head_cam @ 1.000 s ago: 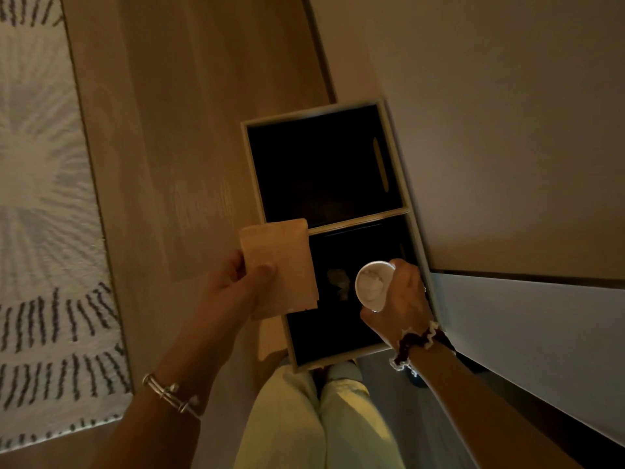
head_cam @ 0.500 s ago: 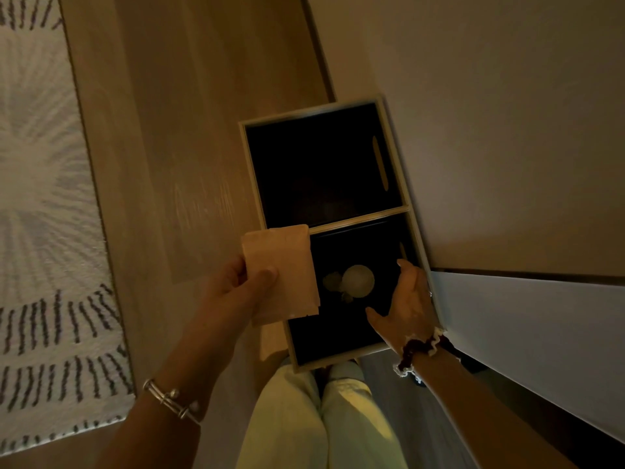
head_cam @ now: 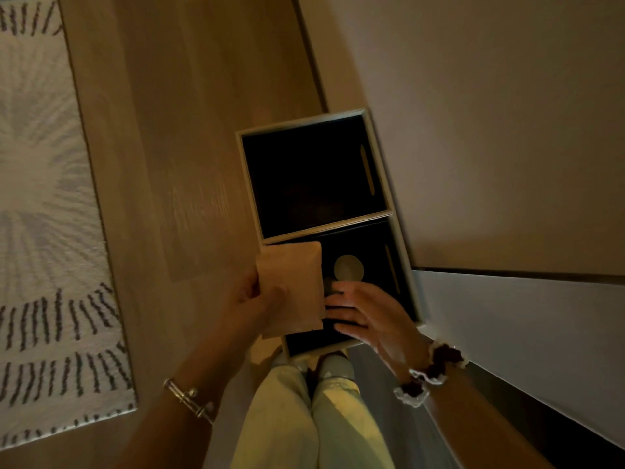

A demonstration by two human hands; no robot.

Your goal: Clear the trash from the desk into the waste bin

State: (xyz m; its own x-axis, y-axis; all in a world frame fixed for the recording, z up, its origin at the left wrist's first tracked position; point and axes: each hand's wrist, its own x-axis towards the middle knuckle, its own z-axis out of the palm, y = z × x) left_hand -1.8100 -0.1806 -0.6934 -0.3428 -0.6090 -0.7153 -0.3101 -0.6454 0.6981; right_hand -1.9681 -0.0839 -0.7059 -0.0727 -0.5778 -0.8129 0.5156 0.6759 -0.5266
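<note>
A two-compartment waste bin (head_cam: pixel 248 184) with a pale rim and dark inside stands on the wooden floor against the wall. A white paper cup (head_cam: pixel 348 267) lies at the bottom of the near compartment. My left hand (head_cam: pixel 252 299) holds a flat brown paper pouch (head_cam: pixel 291 286) over the near compartment's left rim. My right hand (head_cam: pixel 368 314) hovers over the same compartment with fingers spread, its fingertips right beside the pouch's edge, holding nothing.
A patterned white rug (head_cam: pixel 44 231) covers the floor on the left. A beige wall (head_cam: pixel 490 130) and a white desk edge (head_cam: pixel 524 333) are on the right. My legs in pale trousers (head_cam: pixel 304 418) stand just before the bin.
The right hand let go of the white cup, which fell into the near compartment. That hand then moved left toward the pouch. The left hand kept the pouch over the bin.
</note>
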